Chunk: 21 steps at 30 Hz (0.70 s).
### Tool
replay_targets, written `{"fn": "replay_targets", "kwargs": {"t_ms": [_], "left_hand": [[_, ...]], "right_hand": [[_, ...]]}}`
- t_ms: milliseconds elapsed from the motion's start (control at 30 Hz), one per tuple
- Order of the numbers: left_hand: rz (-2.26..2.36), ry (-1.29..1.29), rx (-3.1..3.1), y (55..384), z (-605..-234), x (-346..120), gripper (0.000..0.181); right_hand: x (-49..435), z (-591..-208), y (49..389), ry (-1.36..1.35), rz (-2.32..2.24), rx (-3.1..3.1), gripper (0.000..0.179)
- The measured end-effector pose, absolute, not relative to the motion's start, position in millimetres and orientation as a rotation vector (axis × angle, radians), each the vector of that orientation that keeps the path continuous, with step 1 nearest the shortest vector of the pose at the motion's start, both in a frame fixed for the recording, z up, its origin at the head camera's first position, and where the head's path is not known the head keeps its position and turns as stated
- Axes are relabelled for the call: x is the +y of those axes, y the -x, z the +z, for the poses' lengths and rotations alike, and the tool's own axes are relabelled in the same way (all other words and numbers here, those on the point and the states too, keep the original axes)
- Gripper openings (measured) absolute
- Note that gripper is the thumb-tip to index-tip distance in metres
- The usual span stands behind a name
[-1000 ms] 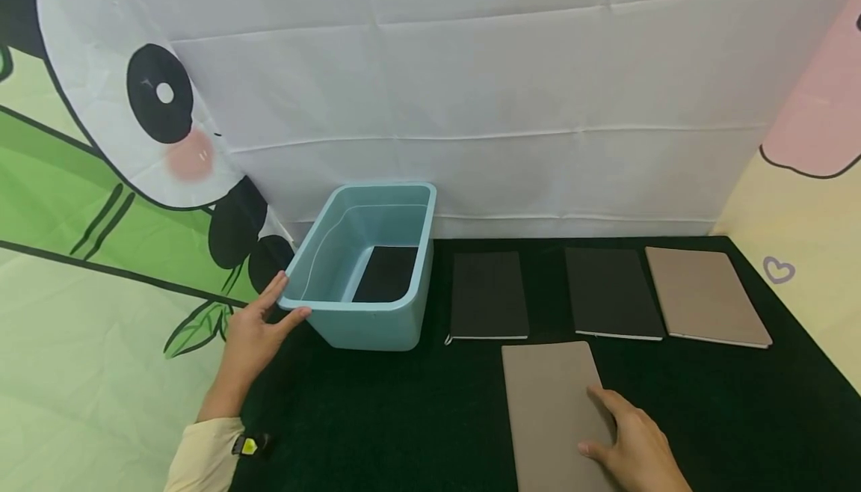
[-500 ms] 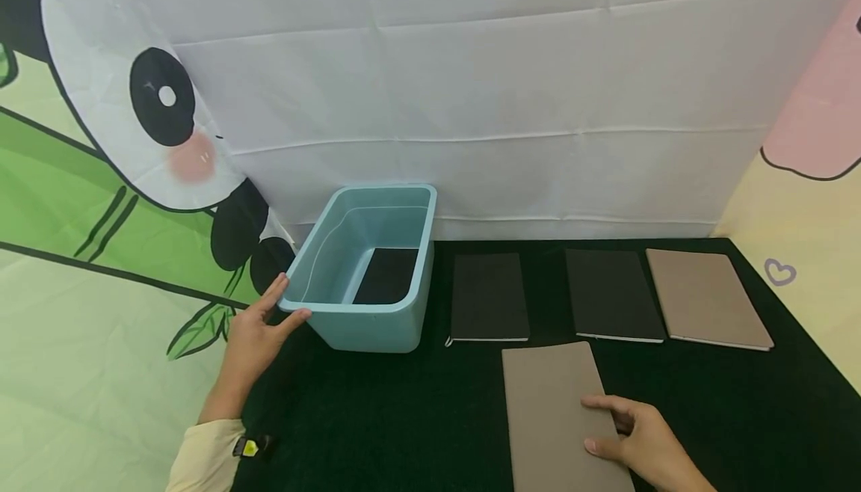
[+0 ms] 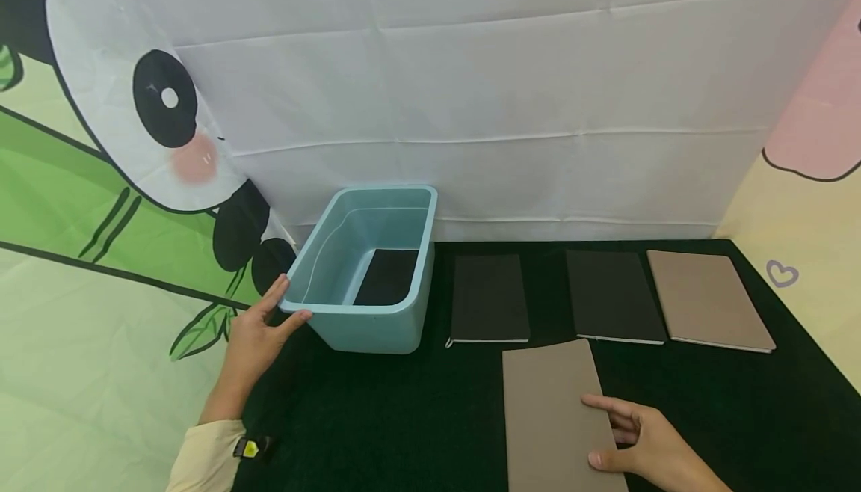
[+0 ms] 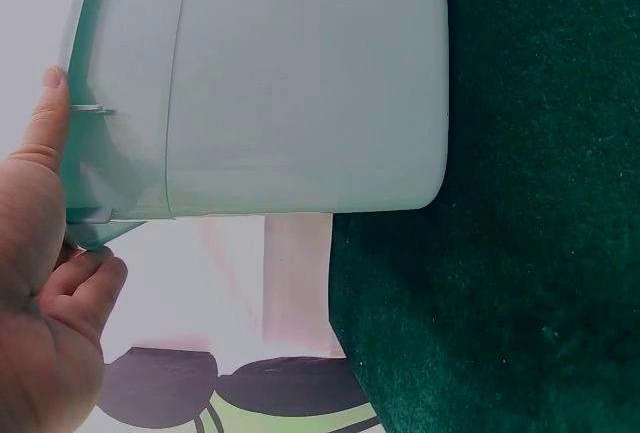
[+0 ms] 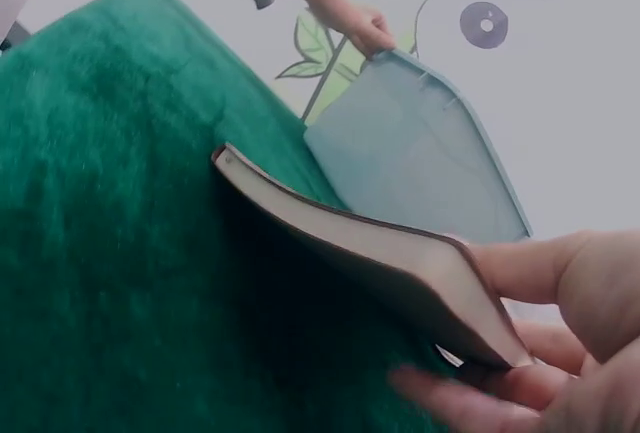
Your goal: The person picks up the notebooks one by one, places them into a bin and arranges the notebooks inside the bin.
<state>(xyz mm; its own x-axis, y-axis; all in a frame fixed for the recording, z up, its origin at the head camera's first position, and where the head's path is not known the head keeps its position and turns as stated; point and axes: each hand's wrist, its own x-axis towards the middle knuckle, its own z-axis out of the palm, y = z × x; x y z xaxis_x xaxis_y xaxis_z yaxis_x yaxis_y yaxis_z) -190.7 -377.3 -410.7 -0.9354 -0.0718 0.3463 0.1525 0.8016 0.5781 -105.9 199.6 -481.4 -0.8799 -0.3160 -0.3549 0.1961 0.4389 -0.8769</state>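
Observation:
My left hand (image 3: 255,342) grips the near left corner of a light blue plastic bin (image 3: 366,330). In the left wrist view its thumb lies along the rim and the fingers curl beneath it. A black notebook (image 3: 386,275) lies inside the bin. At the front, my right hand (image 3: 646,440) pinches the right edge of a beige notebook (image 3: 551,410), thumb on the cover and fingers below. From the right wrist, this notebook (image 5: 340,233) appears bent, its held edge raised off the dark green cloth. Its near end is cut off in the head view.
Behind the held notebook lie two black notebooks, one in the middle (image 3: 489,297) and one farther right (image 3: 613,296). Another beige notebook (image 3: 709,299) lies at the far right. A white cloth backdrop (image 3: 498,103) hangs directly behind the green-covered table (image 3: 377,417).
From hovering at the beige notebook's right edge, my right hand has slid its fingers underneath and taken hold, lifting that edge slightly. The left hand and bin stay in place.

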Motion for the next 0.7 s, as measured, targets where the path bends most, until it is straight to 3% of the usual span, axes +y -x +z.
{"fn": "replay_targets", "kwargs": {"t_ms": [367,700], "left_hand": [[-0.911,0.053,-2.638,191.4,-412.0,-376.3,0.079],[-0.905,0.052,-2.642,190.3,-409.7,-377.5,0.079]], "right_hand": [[205.0,-481.8,100.9,0.122,-1.596,2.039,0.091],[201.9,-487.3,102.7,0.159,-1.927,1.741,0.065]]}}
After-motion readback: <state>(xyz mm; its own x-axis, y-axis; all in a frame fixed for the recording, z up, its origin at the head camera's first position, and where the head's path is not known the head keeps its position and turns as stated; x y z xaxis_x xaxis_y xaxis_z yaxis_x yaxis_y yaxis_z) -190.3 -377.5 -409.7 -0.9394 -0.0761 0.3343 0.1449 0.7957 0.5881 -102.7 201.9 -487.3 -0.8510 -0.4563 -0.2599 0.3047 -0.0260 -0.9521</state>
